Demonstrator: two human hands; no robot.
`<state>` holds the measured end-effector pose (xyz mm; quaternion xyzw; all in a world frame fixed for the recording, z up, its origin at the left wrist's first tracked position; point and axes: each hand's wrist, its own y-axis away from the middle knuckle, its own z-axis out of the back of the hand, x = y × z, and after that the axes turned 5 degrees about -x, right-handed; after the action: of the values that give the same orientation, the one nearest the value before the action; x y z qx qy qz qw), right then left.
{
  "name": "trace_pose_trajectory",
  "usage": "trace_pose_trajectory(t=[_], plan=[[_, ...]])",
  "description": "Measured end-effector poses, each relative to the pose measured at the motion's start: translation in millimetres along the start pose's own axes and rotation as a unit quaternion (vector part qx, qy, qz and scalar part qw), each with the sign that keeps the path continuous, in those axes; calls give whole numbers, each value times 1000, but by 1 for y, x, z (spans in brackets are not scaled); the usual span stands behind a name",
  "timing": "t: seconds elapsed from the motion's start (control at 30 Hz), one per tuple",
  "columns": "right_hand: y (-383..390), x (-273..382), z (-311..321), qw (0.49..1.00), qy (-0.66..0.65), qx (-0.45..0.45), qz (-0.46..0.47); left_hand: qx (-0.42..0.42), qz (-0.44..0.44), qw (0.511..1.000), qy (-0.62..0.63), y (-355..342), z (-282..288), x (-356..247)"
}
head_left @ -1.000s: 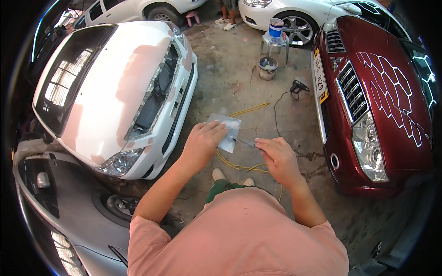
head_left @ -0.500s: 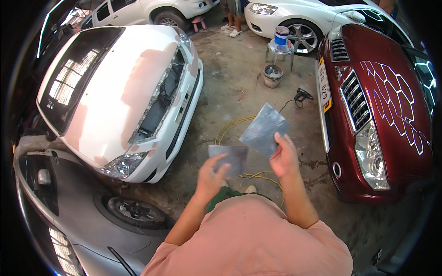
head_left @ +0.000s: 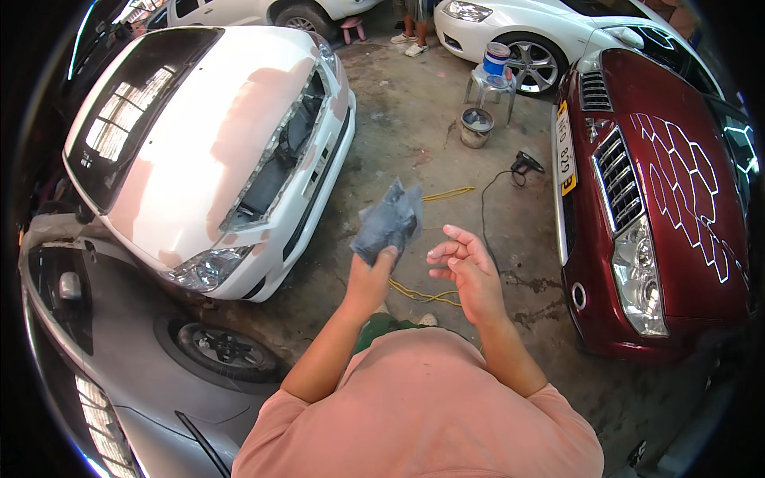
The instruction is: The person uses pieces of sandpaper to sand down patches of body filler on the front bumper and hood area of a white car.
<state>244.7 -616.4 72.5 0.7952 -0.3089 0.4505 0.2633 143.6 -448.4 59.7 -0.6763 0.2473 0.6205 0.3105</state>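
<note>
My left hand is closed on grey sandpaper, worn sheets gathered one over another, with the thumb pressed across the lower part. Their edges stick up unevenly above the fingers. Just to the right, my right hand is raised with its fingers apart and slightly bent, holding nothing. A gap separates it from the sandpaper.
A white car with pinkish patches stands left, beside a grey car. A dark red car is at right. On the floor lie a black heat gun, a bucket and a yellow cord. Farther off, a stool holds a paint can.
The two sheets, earlier held apart in separate hands, are now together in my left hand. My right hand has let go of its sheet and opened.
</note>
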Motion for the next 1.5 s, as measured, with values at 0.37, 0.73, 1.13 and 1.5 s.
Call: trace_pose_trajectory(t=[0.37, 0.73, 1.13, 1.5], plan=[[-1, -11, -18, 944, 239, 21, 226, 111, 64, 991, 42, 18, -30, 11], [10, -10, -43, 783, 489, -7, 384, 70, -134, 966, -210, 21, -25, 8], [-8, -10, -15, 847, 425, -90, 308, 0, 173, 977, 127, 21, -1, 27], [-27, -31, 0, 928, -366, -71, -23, 56, 231, 918, 318, 27, -18, 18]])
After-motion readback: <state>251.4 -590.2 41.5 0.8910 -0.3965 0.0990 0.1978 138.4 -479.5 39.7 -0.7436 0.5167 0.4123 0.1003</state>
